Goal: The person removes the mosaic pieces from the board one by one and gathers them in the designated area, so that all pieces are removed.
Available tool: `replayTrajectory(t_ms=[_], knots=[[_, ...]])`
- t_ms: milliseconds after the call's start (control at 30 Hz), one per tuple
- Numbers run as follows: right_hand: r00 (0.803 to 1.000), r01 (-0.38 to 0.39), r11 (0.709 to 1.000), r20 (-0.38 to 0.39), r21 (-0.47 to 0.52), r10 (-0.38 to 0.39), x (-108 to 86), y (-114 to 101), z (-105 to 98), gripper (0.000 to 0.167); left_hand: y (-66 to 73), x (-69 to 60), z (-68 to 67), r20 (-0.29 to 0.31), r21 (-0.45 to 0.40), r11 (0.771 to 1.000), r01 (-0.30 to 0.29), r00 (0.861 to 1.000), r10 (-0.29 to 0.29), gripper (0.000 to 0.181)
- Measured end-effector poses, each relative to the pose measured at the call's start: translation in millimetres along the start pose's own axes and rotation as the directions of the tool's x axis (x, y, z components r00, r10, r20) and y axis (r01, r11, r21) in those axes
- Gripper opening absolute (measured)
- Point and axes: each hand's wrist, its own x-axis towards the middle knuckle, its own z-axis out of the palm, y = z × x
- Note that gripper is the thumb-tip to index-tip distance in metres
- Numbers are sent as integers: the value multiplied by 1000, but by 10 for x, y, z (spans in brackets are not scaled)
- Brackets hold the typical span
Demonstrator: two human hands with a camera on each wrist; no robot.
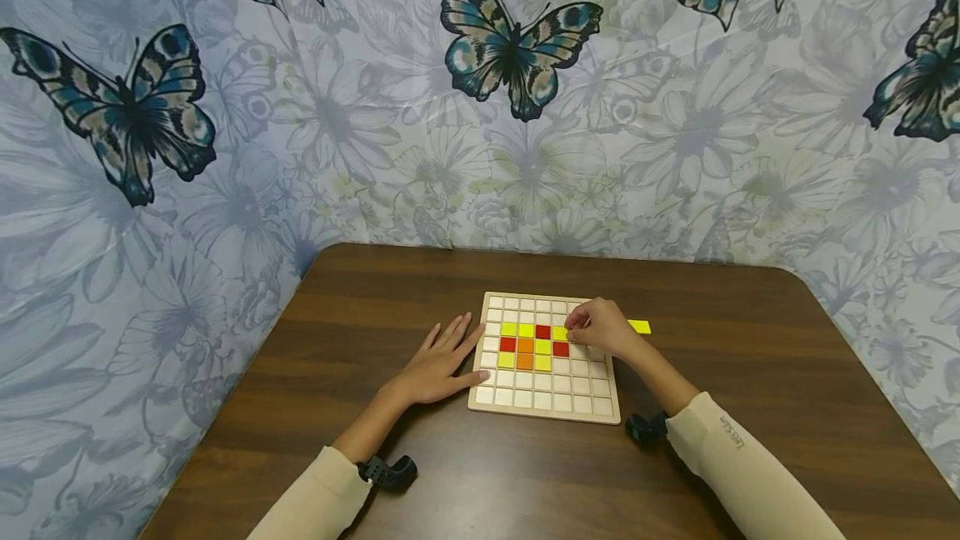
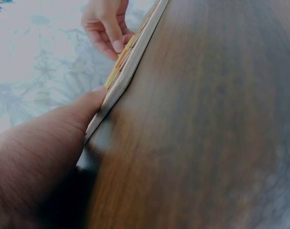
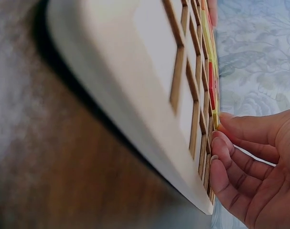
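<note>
A pale wooden grid board (image 1: pixel 543 416) lies on the table, with yellow, red and orange square tiles in some cells, such as a red tile (image 1: pixel 561 349). My left hand (image 1: pixel 438 365) lies with fingers spread at the board's left edge, its thumb touching the frame. My right hand (image 1: pixel 606 328) is over the board's right part, fingertips bent together at a yellow tile (image 1: pixel 559 333). In the right wrist view the thumb and forefinger of the hand (image 3: pixel 257 162) pinch a yellow tile (image 3: pixel 215 118) at the board's surface.
A yellow piece (image 1: pixel 640 327) lies on the brown table (image 1: pixel 390 290) just right of the board, behind the right hand. A cloth with butterflies (image 1: pixel 517 48) hangs behind the table. Each wrist wears a black strapped device.
</note>
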Motion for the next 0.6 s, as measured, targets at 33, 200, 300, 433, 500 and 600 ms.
replayTrajectory(t_ms=[33, 200, 300, 433, 500, 600], knots=[[1000, -2, 1000, 1, 0, 2, 3, 1, 4, 3, 6, -2, -6, 1, 2, 1000, 0, 1000, 0, 85], [1000, 5, 1000, -13, -29, -6, 14, -3, 15, 4, 13, 1, -13, 1, 0, 1000, -1, 1000, 1, 85], [999, -6, 1000, -36, -30, 5, 0, -23, 17, 4, 5, 7, -1, -5, -8, 1000, -8, 1000, 8, 85], [998, -22, 1000, -67, -5, 21, -28, -57, 13, 4, 1, 9, 3, -6, -3, 1000, -11, 1000, 11, 85], [996, -23, 1000, -84, 0, 23, -28, -58, 25, 4, 7, 5, -8, -2, -1, 1000, -6, 1000, 6, 85], [994, -22, 1000, -104, 17, 24, -23, -49, 53, 4, 8, 4, -13, 11, 4, 1000, 5, 1000, -5, 86]])
